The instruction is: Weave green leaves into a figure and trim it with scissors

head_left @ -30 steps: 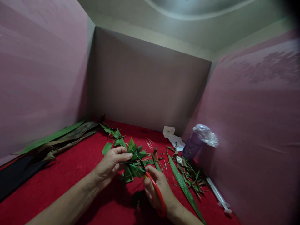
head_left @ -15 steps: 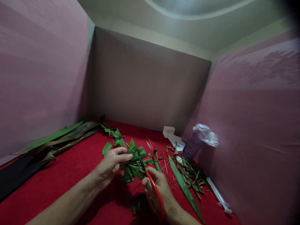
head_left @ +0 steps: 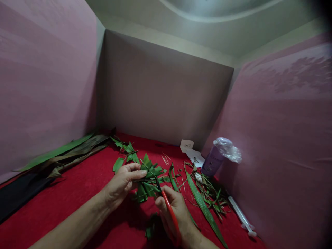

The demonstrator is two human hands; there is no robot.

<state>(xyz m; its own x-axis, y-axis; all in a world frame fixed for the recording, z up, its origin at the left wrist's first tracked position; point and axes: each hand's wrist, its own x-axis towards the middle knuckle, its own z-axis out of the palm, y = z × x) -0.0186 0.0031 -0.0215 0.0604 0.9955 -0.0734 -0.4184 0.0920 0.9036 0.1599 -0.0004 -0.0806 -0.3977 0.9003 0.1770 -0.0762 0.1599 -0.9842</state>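
Observation:
My left hand [head_left: 124,181] pinches a bundle of folded green leaves [head_left: 147,185] between thumb and fingers, above the red cloth. My right hand [head_left: 173,211] is closed around red-handled scissors [head_left: 171,212]. Their dark blades reach up against the right side of the bundle; whether a leaf lies between the blades I cannot tell. A dark green leaf piece [head_left: 150,228] lies below, partly hidden by my right hand.
Long leaves [head_left: 75,147] and a dark cloth [head_left: 20,197] lie at left. Leaf scraps [head_left: 128,150], toothpicks [head_left: 165,159] and white papers [head_left: 193,155] sit farther back. On the right are a plastic-topped purple container [head_left: 214,159], a long leaf [head_left: 202,204], a plant pile [head_left: 212,193] and a syringe [head_left: 242,216].
My right hand and the scissors have shifted slightly to the left, and the handles look closer together. My left hand and the leaf bundle stay in place.

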